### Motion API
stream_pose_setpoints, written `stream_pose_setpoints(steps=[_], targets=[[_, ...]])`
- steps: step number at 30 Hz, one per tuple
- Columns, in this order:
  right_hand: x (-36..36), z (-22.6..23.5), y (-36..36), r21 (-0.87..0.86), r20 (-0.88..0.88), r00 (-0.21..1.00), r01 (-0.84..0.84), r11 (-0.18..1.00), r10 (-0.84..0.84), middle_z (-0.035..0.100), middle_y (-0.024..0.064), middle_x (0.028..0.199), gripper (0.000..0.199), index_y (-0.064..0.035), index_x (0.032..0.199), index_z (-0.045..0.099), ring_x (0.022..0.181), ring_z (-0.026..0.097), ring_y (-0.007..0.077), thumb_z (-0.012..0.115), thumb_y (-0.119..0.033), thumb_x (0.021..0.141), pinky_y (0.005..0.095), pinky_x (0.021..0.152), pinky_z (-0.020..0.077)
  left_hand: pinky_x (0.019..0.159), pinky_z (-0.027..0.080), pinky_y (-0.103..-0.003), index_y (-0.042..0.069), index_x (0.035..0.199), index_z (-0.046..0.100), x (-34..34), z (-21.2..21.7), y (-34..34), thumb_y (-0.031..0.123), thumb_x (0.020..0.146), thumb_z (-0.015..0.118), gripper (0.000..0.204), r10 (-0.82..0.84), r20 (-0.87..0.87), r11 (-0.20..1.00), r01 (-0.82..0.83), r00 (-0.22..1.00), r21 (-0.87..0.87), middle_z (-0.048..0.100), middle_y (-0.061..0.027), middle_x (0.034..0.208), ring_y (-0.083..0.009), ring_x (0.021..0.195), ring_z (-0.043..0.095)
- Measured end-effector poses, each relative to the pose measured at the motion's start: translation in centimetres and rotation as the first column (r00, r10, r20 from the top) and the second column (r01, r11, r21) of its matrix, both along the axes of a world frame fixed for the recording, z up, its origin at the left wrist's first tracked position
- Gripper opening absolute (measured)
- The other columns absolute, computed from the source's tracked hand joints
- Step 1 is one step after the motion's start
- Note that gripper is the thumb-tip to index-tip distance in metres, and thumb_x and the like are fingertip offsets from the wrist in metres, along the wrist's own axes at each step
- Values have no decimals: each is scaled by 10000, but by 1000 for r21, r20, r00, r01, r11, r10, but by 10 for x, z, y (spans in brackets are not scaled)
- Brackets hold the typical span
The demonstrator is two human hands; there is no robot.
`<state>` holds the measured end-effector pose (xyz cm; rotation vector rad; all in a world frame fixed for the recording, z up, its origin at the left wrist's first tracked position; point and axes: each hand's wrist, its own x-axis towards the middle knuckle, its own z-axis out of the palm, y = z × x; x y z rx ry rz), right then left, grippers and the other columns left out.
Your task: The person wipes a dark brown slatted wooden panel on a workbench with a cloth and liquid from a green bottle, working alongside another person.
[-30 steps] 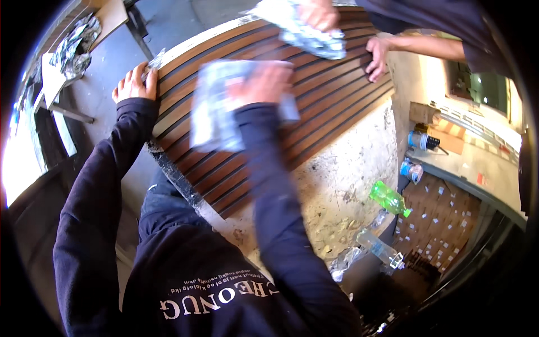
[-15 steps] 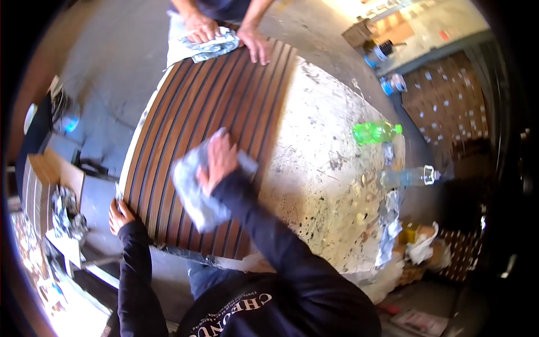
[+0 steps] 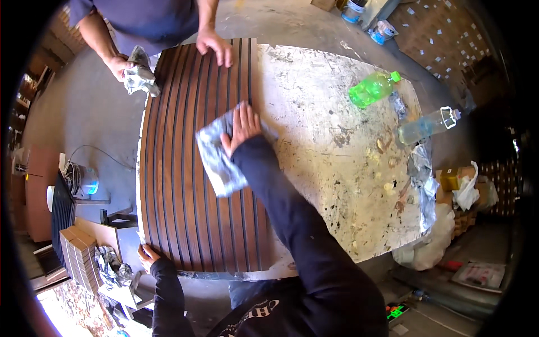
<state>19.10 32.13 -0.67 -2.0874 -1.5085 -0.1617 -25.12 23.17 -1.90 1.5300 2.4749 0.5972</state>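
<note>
A dark brown slatted wood panel [image 3: 185, 168] with black grooves lies on a worn white tabletop [image 3: 314, 185]. My right hand [image 3: 243, 130] presses a whitish cloth [image 3: 222, 165] against the slats near the panel's right side, fingers stretched over it. At the near left corner, my left hand [image 3: 149, 257] grips the panel's edge. Across the table stands a person whose one hand [image 3: 119, 66] holds a crumpled grey-white cloth [image 3: 140, 73] at the far left edge. That person's other hand [image 3: 215, 48] rests on the panel's far end.
On the tabletop's right side lie a green bottle [image 3: 371, 90], a clear bottle [image 3: 424, 129] and a crumpled wrapper strip [image 3: 422, 180]. Buckets [image 3: 383, 32] stand on the floor at the far right. Left of the table are stacked cardboard [image 3: 78, 255] and a bucket [image 3: 84, 181].
My right hand has slid the cloth away from me along the slats. The other person has lifted their cloth off the panel's far end to its left side. My view has shifted.
</note>
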Motion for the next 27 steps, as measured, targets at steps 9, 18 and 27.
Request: stream_pose_setpoints(steps=[9, 18, 27], targets=[[66, -2, 52, -42, 82, 996, 25, 999, -22, 294, 224, 1451, 800, 27, 1357, 368, 1350, 269, 352, 584, -458, 759, 465, 1106, 202, 947, 376, -439, 70, 1205, 546, 7, -12, -1, 442, 953, 375, 480, -34, 21, 999, 33, 999, 6, 591, -190, 1141, -368, 1053, 531], [-82, 43, -5, -414, 64, 884, -399, 818, 464, 264, 272, 1440, 919, 93, 1364, 300, 1351, 231, 395, 515, -584, 781, 474, 1091, 217, 912, 377, -452, 95, 1177, 556, 13, 9, -4, 369, 942, 402, 392, 21, -30, 1000, -20, 999, 24, 601, -150, 1128, -352, 1044, 536], [8, 12, 126, -68, 124, 986, -101, 993, 109, 339, 242, 1416, 848, 39, 1341, 372, 1323, 293, 398, 619, -488, 724, 516, 1079, 226, 895, 397, -441, 73, 1153, 569, 15, 6, -7, 306, 917, 448, 353, 33, -46, 999, -32, 998, 21, 622, -159, 1060, -355, 986, 559]])
